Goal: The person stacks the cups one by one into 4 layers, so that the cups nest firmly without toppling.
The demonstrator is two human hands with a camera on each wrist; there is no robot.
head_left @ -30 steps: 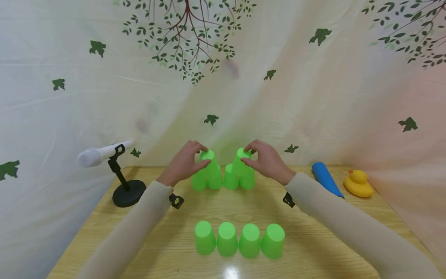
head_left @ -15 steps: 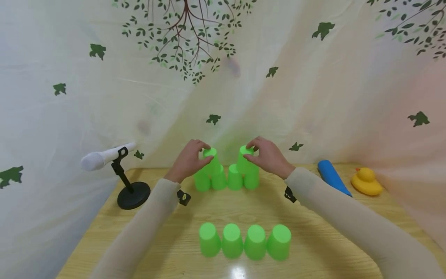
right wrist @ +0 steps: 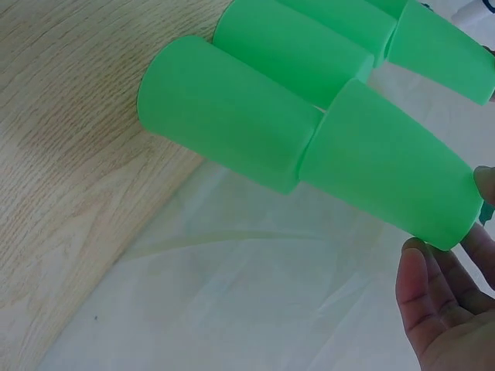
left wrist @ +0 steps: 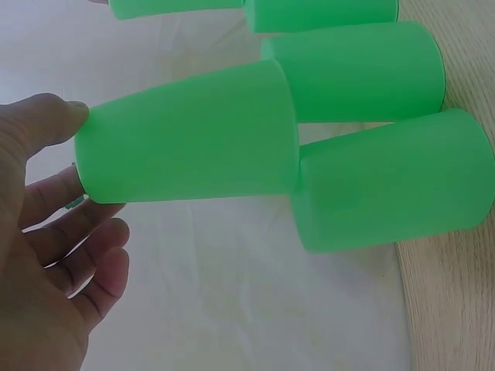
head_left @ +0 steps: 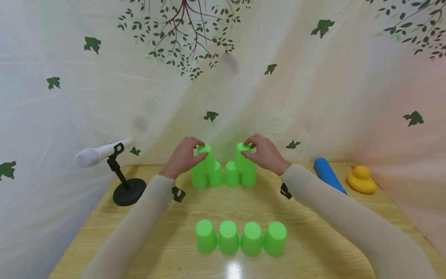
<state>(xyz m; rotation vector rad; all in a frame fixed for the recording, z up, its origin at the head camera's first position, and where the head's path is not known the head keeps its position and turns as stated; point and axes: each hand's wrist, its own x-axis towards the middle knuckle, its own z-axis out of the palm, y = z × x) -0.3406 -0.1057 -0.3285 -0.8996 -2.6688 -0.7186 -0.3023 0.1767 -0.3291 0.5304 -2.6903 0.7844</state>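
Observation:
Bright green cups stand upside down in a row at the table's far side. Above the row's left pair is an upper left cup [head_left: 204,159], gripped near its narrow end by my left hand [head_left: 182,158]. In the left wrist view, the thumb [left wrist: 50,120] lies on one side of that cup, with fingers across from it. My right hand [head_left: 267,155] holds the upper right cup [head_left: 242,158] likewise, over the right pair. The lower cups [head_left: 216,174] touch or nearly touch. Each raised cup's wide end meets the cups beneath; its full seating is partly hidden.
Several more green cups [head_left: 229,238] stand inverted in a near row on the wooden table [head_left: 230,205]. A white microphone [head_left: 101,153] on a black stand [head_left: 129,192] is at left. At right lie a blue cylinder [head_left: 328,175] and a yellow toy duck [head_left: 361,179].
Both hands keep their hold on the upper cups. The left upper cup has shifted slightly left over its pair, and the right one's lower end slightly right. The head view moved a little.

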